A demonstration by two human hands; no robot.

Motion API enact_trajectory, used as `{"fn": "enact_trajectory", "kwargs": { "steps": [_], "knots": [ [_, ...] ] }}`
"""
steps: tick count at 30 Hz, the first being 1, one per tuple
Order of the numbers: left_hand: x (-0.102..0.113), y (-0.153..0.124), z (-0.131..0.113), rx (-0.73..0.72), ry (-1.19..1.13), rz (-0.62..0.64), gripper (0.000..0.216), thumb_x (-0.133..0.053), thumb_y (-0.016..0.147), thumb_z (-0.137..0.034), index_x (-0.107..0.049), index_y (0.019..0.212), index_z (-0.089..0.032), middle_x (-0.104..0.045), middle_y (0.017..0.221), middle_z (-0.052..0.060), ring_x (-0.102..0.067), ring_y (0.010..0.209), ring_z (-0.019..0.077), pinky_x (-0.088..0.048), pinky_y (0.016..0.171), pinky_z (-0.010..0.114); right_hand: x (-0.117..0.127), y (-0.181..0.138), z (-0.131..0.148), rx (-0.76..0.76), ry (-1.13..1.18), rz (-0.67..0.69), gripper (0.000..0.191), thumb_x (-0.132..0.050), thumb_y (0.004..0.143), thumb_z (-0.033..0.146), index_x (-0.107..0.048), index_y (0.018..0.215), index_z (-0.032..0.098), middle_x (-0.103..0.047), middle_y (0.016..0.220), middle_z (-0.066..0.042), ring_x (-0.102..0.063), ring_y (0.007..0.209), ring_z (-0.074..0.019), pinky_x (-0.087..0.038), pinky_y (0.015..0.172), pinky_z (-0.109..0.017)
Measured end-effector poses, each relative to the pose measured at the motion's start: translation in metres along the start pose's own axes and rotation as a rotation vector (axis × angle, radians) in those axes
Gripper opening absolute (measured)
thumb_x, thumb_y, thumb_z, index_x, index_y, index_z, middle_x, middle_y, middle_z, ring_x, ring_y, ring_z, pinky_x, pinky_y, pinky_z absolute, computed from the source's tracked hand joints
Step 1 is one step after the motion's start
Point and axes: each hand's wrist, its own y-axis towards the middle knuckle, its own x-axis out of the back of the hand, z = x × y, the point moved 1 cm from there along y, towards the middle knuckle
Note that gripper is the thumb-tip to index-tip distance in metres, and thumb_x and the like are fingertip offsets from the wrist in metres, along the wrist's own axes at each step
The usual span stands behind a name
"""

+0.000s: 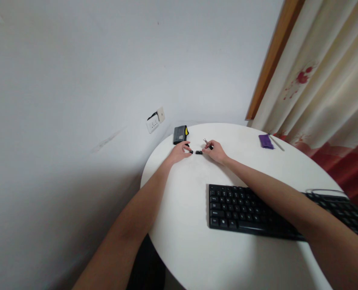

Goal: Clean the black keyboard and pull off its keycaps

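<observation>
My left hand (179, 153) rests at the far side of the round white table (181, 201). Its thumb and a finger close around a small black piece (191, 152), perhaps a keycap. In my right hand (216, 152) is a small tool (207, 143) with thin metal prongs pointing up and away; its exact kind is too small to tell. More small black pieces (198, 152), similar to keycaps, lie on the table between my hands, close to my right fingertips.
A black keyboard (242, 209) lies under my right forearm, with another dark keyboard-like object (342, 209) to its right. Behind my left hand sits a dark pouch (179, 135) with a yellow part. A purple packet (266, 141) and a pale stick (277, 143) lie far right. The wall borders the table's left.
</observation>
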Motion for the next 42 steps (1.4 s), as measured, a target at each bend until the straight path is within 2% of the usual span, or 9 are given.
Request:
{"fn": "enact_trajectory", "kwargs": {
  "steps": [6, 27, 36, 42],
  "knots": [
    [0.0, 0.0, -0.001, 0.006, -0.026, -0.013, 0.064, -0.076, 0.063, -0.022, -0.058, 0.124, -0.014, -0.073, 0.089, 0.005, -0.054, 0.071, 0.0154, -0.042, 0.069, 0.027, 0.0, 0.002, -0.002, -0.069, 0.056, -0.047, 0.022, -0.067, 0.069, 0.038, -0.057, 0.077, 0.02, -0.065, 0.084, -0.003, -0.058, 0.082, -0.0199, -0.045, 0.083, -0.035],
    [0.002, 0.0, -0.001, 0.028, -0.082, 0.004, 0.068, -0.078, 0.06, -0.023, -0.058, 0.124, -0.012, -0.072, 0.09, 0.007, -0.05, 0.064, 0.0128, -0.04, 0.063, 0.026, 0.004, 0.004, 0.0, -0.203, 0.165, -0.094, 0.024, -0.068, 0.066, 0.039, -0.057, 0.074, 0.019, -0.063, 0.078, -0.002, -0.055, 0.074, -0.0173, -0.044, 0.074, -0.032],
    [0.001, 0.001, 0.0, 0.028, -0.071, -0.003, 0.066, -0.078, 0.06, -0.023, -0.058, 0.122, -0.013, -0.072, 0.09, 0.006, -0.049, 0.062, 0.0118, -0.042, 0.062, 0.026, 0.008, 0.006, 0.003, -0.25, 0.21, -0.127, 0.028, -0.07, 0.063, 0.043, -0.057, 0.071, 0.02, -0.058, 0.068, 0.0, -0.051, 0.067, -0.0156, -0.042, 0.062, -0.029],
    [0.001, 0.002, 0.002, 0.021, -0.052, -0.004, 0.065, -0.078, 0.06, -0.024, -0.059, 0.122, -0.013, -0.073, 0.091, 0.007, -0.051, 0.064, 0.0131, -0.042, 0.063, 0.027, 0.029, 0.018, 0.019, -0.294, 0.322, -0.152, 0.023, -0.068, 0.065, 0.038, -0.056, 0.072, 0.02, -0.05, 0.061, 0.003, -0.041, 0.053, -0.0108, -0.029, 0.044, -0.024]
  ]
}}
